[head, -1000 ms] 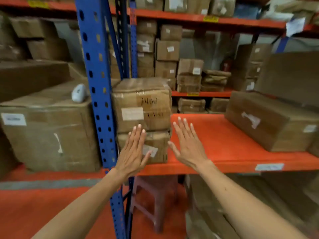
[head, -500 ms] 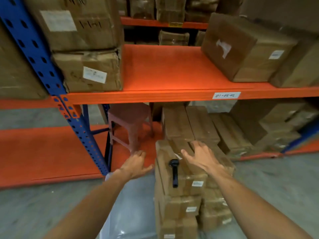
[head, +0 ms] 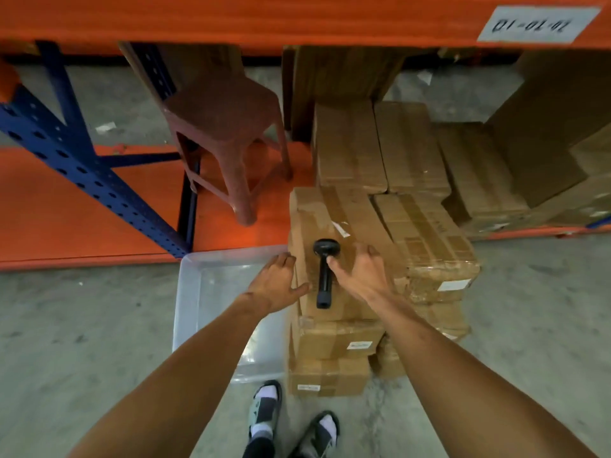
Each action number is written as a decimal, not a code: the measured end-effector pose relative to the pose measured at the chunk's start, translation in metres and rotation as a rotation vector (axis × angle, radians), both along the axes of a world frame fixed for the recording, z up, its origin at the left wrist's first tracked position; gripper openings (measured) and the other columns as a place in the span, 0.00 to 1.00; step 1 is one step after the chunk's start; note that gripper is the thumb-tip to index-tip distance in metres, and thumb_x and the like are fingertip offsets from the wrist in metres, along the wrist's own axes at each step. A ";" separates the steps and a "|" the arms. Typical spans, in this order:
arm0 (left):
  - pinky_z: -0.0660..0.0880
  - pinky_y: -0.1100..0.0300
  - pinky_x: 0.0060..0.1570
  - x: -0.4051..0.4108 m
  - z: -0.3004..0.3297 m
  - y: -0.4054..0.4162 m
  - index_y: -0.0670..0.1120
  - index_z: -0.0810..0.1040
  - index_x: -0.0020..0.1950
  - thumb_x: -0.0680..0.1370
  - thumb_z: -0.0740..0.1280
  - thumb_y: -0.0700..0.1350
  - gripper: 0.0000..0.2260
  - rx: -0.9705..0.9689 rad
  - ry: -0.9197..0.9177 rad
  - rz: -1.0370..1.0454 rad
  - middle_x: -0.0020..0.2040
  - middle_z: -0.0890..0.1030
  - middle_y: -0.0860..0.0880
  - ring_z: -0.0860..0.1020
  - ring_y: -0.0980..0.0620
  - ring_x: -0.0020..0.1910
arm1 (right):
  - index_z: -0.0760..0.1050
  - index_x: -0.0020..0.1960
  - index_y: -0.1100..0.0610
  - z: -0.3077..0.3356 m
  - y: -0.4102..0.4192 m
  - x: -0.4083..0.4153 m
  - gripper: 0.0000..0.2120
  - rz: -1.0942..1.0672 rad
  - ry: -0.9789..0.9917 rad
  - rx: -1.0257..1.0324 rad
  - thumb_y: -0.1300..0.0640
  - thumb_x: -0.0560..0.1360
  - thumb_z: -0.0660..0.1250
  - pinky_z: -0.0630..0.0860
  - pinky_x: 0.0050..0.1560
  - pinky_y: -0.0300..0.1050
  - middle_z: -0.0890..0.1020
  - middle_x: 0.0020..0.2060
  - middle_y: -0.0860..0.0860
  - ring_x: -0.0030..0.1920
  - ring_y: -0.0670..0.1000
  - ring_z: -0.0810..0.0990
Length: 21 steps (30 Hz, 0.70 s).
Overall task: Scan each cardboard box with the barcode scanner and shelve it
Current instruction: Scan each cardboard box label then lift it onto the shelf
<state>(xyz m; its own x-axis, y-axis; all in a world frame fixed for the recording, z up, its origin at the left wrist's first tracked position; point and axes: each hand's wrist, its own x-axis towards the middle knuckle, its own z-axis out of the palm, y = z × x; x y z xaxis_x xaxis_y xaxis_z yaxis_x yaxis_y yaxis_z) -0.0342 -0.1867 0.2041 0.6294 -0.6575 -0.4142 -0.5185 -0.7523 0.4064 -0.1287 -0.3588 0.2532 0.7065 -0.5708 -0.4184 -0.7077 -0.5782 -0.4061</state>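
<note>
The black handheld barcode scanner [head: 322, 276] lay on the top brown cardboard box [head: 334, 259] of a stack standing on the grey concrete floor [head: 82, 325]. The right hand [head: 358, 272] was over this box with fingers spread wide, its thumb touching the scanner handle, not gripping it. The left hand [head: 276, 285] was also open, its fingers straight, resting against the left side of the box. A clear plastic tub [head: 211, 292] stood just beside the stack, and a brown plastic stool [head: 224, 133] was behind it

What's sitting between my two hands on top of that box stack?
In the head view, the black barcode scanner lies on the top cardboard box, between the left hand and right hand.
</note>
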 end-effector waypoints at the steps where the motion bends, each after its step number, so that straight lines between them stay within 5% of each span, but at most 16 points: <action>1: 0.59 0.54 0.75 0.001 -0.006 -0.006 0.39 0.62 0.78 0.79 0.66 0.59 0.35 -0.007 -0.002 -0.038 0.77 0.64 0.41 0.62 0.43 0.77 | 0.67 0.76 0.60 -0.010 0.001 0.011 0.37 -0.004 -0.015 0.006 0.34 0.78 0.66 0.77 0.62 0.54 0.75 0.68 0.61 0.68 0.63 0.75; 8: 0.60 0.56 0.73 -0.004 -0.072 -0.025 0.45 0.61 0.80 0.84 0.61 0.53 0.26 0.034 0.005 -0.236 0.81 0.60 0.47 0.62 0.46 0.77 | 0.59 0.78 0.56 -0.065 0.012 0.051 0.39 -0.171 0.072 0.160 0.41 0.77 0.72 0.77 0.60 0.52 0.76 0.68 0.60 0.66 0.64 0.78; 11: 0.63 0.54 0.72 -0.005 -0.081 -0.026 0.47 0.62 0.80 0.85 0.58 0.52 0.24 0.000 0.006 -0.162 0.80 0.61 0.49 0.63 0.47 0.77 | 0.63 0.75 0.55 -0.076 0.009 0.043 0.31 -0.258 0.042 0.265 0.47 0.79 0.72 0.76 0.61 0.51 0.79 0.66 0.59 0.66 0.62 0.79; 16: 0.55 0.56 0.76 -0.003 -0.078 -0.026 0.44 0.63 0.79 0.84 0.57 0.54 0.25 0.004 -0.119 -0.267 0.80 0.62 0.45 0.61 0.47 0.78 | 0.71 0.69 0.48 -0.071 0.000 -0.002 0.21 -0.471 -0.199 0.417 0.48 0.78 0.70 0.73 0.55 0.47 0.82 0.56 0.50 0.60 0.56 0.80; 21: 0.46 0.39 0.78 -0.010 -0.092 -0.038 0.59 0.48 0.82 0.79 0.59 0.66 0.36 -0.040 0.096 -0.200 0.83 0.41 0.53 0.41 0.41 0.81 | 0.70 0.68 0.43 -0.076 -0.010 -0.070 0.23 -0.637 -0.429 0.474 0.59 0.78 0.71 0.80 0.59 0.53 0.84 0.50 0.46 0.47 0.45 0.83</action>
